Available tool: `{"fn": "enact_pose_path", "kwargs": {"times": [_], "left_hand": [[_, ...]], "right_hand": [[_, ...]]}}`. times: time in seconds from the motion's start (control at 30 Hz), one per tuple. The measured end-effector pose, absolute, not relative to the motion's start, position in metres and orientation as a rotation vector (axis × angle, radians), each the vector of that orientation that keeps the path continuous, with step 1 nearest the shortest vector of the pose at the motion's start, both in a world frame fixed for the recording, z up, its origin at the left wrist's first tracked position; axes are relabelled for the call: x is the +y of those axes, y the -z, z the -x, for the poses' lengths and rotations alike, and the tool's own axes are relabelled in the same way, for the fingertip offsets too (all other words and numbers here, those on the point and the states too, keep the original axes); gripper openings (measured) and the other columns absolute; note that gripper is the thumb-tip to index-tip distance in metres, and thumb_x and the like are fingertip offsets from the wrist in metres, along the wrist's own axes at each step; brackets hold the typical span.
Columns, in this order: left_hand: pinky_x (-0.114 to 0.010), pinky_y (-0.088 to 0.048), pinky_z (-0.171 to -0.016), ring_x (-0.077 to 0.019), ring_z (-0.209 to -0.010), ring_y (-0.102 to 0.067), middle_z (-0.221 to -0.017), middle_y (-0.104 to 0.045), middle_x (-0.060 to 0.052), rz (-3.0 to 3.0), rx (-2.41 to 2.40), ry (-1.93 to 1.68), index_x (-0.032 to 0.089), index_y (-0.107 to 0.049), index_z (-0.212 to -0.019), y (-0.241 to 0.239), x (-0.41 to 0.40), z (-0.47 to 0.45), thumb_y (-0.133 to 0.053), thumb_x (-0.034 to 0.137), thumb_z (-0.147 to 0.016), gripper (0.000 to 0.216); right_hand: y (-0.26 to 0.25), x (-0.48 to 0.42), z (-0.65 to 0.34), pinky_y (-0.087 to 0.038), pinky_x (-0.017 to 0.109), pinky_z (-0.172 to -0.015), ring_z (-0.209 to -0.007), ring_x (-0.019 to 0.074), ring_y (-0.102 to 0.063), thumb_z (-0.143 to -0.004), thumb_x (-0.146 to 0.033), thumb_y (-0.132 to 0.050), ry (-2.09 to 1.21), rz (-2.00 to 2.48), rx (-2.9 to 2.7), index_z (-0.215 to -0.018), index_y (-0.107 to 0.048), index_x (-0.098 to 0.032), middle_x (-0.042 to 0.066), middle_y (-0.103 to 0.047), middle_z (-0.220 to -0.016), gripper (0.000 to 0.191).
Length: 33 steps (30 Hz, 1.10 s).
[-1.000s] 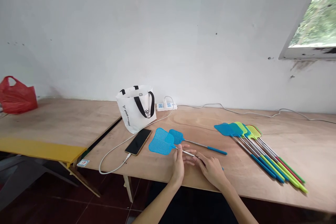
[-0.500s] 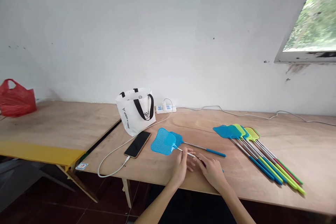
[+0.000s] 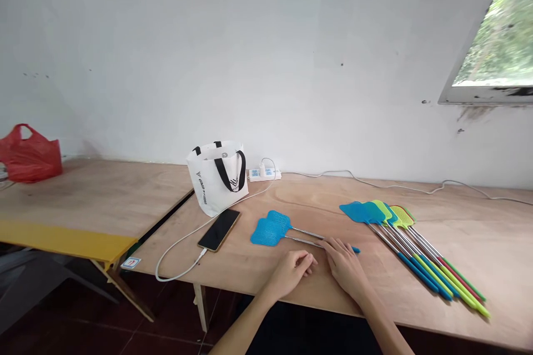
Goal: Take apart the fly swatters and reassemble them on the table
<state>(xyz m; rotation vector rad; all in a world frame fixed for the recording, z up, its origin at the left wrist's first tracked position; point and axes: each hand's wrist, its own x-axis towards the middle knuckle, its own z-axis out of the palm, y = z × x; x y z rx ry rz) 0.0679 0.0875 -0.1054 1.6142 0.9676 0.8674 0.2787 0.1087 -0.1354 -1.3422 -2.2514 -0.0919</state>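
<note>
Two blue fly swatters lie side by side on the wooden table, the near swatter's head slightly overlapping the far swatter's head. My right hand is over their handle ends, its fingers closed on the near swatter's handle, which the hand mostly hides. Beyond the fingertips shows a blue handle tip. My left hand rests on the table just in front of the metal shafts, fingers curled in and holding nothing. To the right, several blue, yellow-green, red and green fly swatters lie fanned in an overlapping row.
A phone on a white charging cable lies to the left. Behind it stands a white tote bag beside a power strip. A red plastic bag sits on the adjoining table, across a narrow gap.
The near swatter has come down from my hands onto the table beside the other. My left hand has let go of its shaft and curled; my right hand has shifted slightly right.
</note>
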Motion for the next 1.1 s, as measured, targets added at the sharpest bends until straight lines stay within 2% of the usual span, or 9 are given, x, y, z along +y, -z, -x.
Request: {"fn": "enact_pose_path", "kwargs": {"times": [0.13, 0.33, 0.47, 0.53, 0.7, 1.1], "left_hand": [[-0.026, -0.051, -0.071, -0.0175, -0.083, -0.065, -0.092, -0.072, -0.006, -1.735, 1.061, -0.91, 0.017, -0.073, -0.095, 0.101, 0.091, -0.058, -0.044, 0.053, -0.1, 0.046], [-0.028, -0.049, -0.081, -0.0174, -0.09, -0.065, -0.095, -0.072, -0.004, -1.992, 1.154, -0.981, 0.02, -0.071, -0.09, 0.099, 0.091, -0.058, -0.047, 0.036, -0.102, 0.031], [-0.038, -0.045, -0.103, -0.0212, -0.116, -0.061, -0.119, -0.07, -0.002, -2.306, 1.185, -0.865, 0.024, -0.07, -0.102, 0.104, 0.087, -0.061, -0.057, 0.027, -0.097, 0.014], [-0.041, -0.043, -0.107, -0.0225, -0.124, -0.057, -0.131, -0.065, -0.002, -2.425, 1.197, -0.792, 0.027, -0.068, -0.111, 0.105, 0.085, -0.061, -0.06, 0.027, -0.096, 0.017], [-0.04, -0.044, -0.108, -0.0218, -0.125, -0.056, -0.135, -0.063, -0.002, -2.49, 1.198, -0.742, 0.027, -0.061, -0.123, 0.104, 0.084, -0.06, -0.059, 0.025, -0.097, 0.027], [-0.042, -0.045, -0.107, -0.0229, -0.124, -0.056, -0.134, -0.063, -0.003, -2.52, 1.196, -0.733, 0.026, -0.06, -0.124, 0.104, 0.084, -0.061, -0.056, 0.025, -0.098, 0.026]], "right_hand": [[0.14, 0.109, -0.278, -0.04, 0.036, -0.086, -0.105, 0.0233, -0.062, -0.094, -0.003, -0.037, 0.182, 1.356, -2.254, -0.128, -0.063, -0.026, 0.006, -0.07, -0.115, 0.049], [0.139, 0.106, -0.278, -0.039, 0.037, -0.086, -0.102, 0.0237, -0.062, -0.096, -0.006, -0.04, 0.278, 1.455, -2.158, -0.119, -0.066, -0.025, 0.006, -0.07, -0.109, 0.039], [0.136, 0.101, -0.275, -0.04, 0.039, -0.089, -0.101, 0.025, -0.062, -0.097, -0.009, -0.042, 0.339, 1.471, -2.11, -0.115, -0.065, -0.024, 0.007, -0.068, -0.106, 0.033], [0.135, 0.098, -0.269, -0.042, 0.039, -0.087, -0.099, 0.0253, -0.062, -0.098, -0.011, -0.042, 0.343, 1.448, -2.103, -0.114, -0.065, -0.023, 0.008, -0.067, -0.106, 0.03], [0.138, 0.091, -0.247, -0.05, 0.032, -0.08, -0.093, 0.0211, -0.065, -0.096, -0.007, -0.039, 0.153, 1.266, -2.249, -0.118, -0.062, -0.022, 0.007, -0.067, -0.103, 0.035], [0.141, 0.094, -0.247, -0.054, 0.032, -0.076, -0.09, 0.0212, -0.068, -0.094, -0.009, -0.043, 0.081, 1.317, -2.26, -0.119, -0.064, -0.023, 0.007, -0.068, -0.106, 0.035]]}}
